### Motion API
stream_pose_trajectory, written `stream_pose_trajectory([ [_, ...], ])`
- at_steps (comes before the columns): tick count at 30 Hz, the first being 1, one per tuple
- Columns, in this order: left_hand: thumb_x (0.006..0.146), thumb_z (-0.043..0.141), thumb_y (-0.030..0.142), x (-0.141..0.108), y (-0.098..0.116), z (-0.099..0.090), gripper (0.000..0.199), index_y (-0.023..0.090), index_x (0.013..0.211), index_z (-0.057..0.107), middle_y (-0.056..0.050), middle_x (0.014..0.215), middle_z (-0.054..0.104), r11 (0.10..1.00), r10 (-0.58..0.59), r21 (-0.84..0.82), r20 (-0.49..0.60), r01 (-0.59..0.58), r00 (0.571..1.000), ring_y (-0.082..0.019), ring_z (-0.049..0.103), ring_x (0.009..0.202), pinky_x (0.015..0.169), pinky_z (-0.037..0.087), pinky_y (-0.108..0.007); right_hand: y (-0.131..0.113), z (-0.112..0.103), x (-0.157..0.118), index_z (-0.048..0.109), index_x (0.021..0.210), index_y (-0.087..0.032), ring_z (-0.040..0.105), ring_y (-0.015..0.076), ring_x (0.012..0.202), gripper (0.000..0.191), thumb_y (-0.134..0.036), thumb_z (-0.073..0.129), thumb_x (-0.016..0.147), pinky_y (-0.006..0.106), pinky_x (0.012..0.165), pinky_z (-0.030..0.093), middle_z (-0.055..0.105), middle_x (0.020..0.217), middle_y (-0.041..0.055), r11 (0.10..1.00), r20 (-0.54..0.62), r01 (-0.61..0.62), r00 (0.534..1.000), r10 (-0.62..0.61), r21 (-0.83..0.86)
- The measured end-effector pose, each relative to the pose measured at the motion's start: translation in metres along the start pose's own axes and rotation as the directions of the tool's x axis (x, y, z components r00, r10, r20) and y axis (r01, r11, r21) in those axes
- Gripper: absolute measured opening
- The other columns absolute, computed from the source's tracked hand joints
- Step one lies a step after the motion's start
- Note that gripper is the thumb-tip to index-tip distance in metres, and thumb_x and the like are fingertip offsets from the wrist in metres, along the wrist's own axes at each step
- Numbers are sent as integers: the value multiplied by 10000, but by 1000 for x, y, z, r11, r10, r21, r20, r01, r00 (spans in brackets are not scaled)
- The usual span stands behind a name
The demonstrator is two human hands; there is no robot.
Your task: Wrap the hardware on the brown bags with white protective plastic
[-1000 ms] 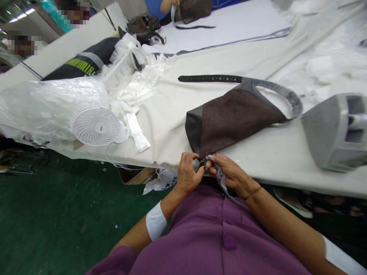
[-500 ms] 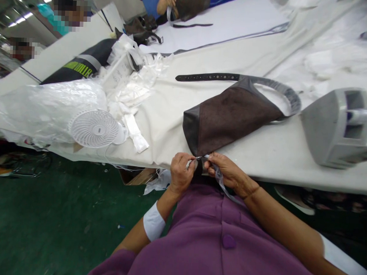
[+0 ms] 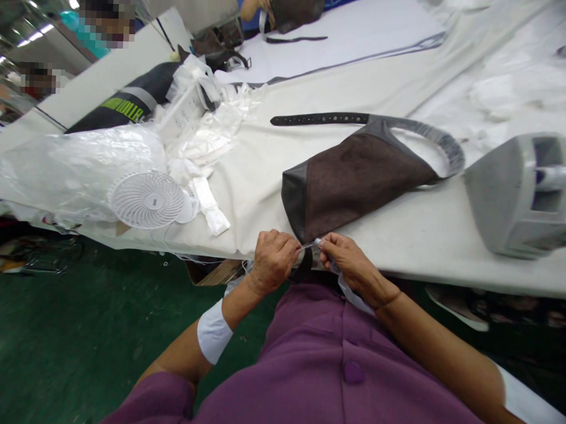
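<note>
A dark brown bag (image 3: 362, 184) lies on the white-covered table (image 3: 251, 192), its black end panel toward me and its punched black strap (image 3: 318, 119) stretched out behind. At the table's front edge, beside the bag's near corner, my left hand (image 3: 276, 258) is closed in a pinch on one end of a thin clear plastic strip (image 3: 310, 244). My right hand (image 3: 344, 257) pinches the strip's other side, and a translucent length hangs below its fingers. Part of a dark strap end (image 3: 304, 265) shows between the hands, below the strip.
A white fan (image 3: 148, 200) and crumpled clear plastic (image 3: 80, 168) are at the left. On the right stands a grey tape dispenser-like device (image 3: 515, 195). Across the table, a person's hand (image 3: 260, 2) is at another brown bag (image 3: 297, 8). An open carton (image 3: 213, 272) sits below the edge.
My left hand has shifted slightly left and up, its forearm swinging outward. The strip between my hands now looks stretched. My right hand has barely moved.
</note>
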State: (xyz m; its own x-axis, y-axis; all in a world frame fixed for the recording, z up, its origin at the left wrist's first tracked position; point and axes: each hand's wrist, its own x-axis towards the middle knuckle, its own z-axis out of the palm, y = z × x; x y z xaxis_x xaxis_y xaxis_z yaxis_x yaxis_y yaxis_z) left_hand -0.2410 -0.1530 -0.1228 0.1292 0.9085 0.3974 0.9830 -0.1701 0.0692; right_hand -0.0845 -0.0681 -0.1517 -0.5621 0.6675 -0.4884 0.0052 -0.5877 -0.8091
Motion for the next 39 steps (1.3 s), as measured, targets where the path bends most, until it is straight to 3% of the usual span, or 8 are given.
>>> stream_pose_trajectory([
  [10, 921, 393, 216, 42, -2, -30, 193, 185, 828, 560, -55, 860, 608, 950, 235, 163, 193, -267, 953, -212, 464, 816, 732, 275, -387, -1, -11, 0, 523, 607, -193, 410, 93, 442, 115, -266, 584, 672, 224, 440, 299, 530, 498, -33, 864, -88, 240, 947, -309, -443],
  [14, 911, 392, 188, 70, -7, -31, 192, 179, 813, 558, -61, 811, 586, 904, 354, 158, 244, -397, 903, -220, 460, 814, 720, 258, -390, -3, -18, 0, 580, 605, -191, 460, 112, 513, 113, -249, 581, 702, 239, 512, 311, 547, 535, -26, 569, -1, 333, 863, -506, -752],
  [20, 867, 474, 177, 114, -12, -11, 149, 183, 767, 585, -54, 794, 600, 849, 499, 6, 314, -528, 807, -217, 466, 834, 707, 234, -377, 0, -19, -10, 600, 715, -189, 550, 146, 634, 90, -186, 542, 784, 250, 604, 343, 617, 665, 9, 176, 179, 387, 723, -668, -905],
  [26, 801, 530, 172, 152, 2, 15, 152, 197, 722, 657, -61, 904, 640, 776, 626, -262, 438, -574, 646, -210, 492, 872, 647, 222, -346, -2, -24, -23, 605, 680, -200, 462, 156, 601, 190, -180, 512, 844, 293, 596, 278, 577, 686, 38, -338, 391, 206, 612, -688, -918],
  [30, 688, 615, 155, 166, 17, 26, 90, 208, 659, 682, -48, 889, 671, 761, 644, -355, 514, -543, 566, -196, 515, 822, 609, 239, -321, -9, -29, -27, 622, 691, -201, 453, 150, 645, 166, -146, 539, 825, 301, 612, 270, 630, 946, 65, -450, 466, 178, 565, -681, -875],
  [34, 637, 606, 105, 174, 29, 39, 153, 220, 664, 703, -36, 807, 685, 750, 658, -402, 538, -525, 527, -177, 524, 729, 590, 266, -307, -8, -33, -26, 629, 772, -190, 488, 177, 744, 151, -127, 518, 851, 317, 670, 295, 663, 908, 49, -540, 607, 296, 521, -600, -788],
  [37, 615, 604, 69, 185, 34, 46, 208, 212, 711, 721, -27, 741, 677, 727, 687, -494, 509, -477, 519, -166, 529, 670, 584, 290, -301, -2, -31, -25, 618, 778, -185, 493, 180, 750, 156, -136, 501, 868, 321, 681, 309, 674, 896, 42, -545, 635, 339, 525, -566, -766],
  [39, 626, 620, 64, 190, 34, 45, 188, 188, 727, 720, -23, 734, 670, 730, 673, -548, 476, -408, 566, -153, 538, 665, 592, 308, -287, 2, -30, -25, 615, 784, -184, 507, 179, 769, 162, -132, 489, 871, 313, 686, 330, 673, 935, 45, -506, 612, 349, 531, -586, -788],
])
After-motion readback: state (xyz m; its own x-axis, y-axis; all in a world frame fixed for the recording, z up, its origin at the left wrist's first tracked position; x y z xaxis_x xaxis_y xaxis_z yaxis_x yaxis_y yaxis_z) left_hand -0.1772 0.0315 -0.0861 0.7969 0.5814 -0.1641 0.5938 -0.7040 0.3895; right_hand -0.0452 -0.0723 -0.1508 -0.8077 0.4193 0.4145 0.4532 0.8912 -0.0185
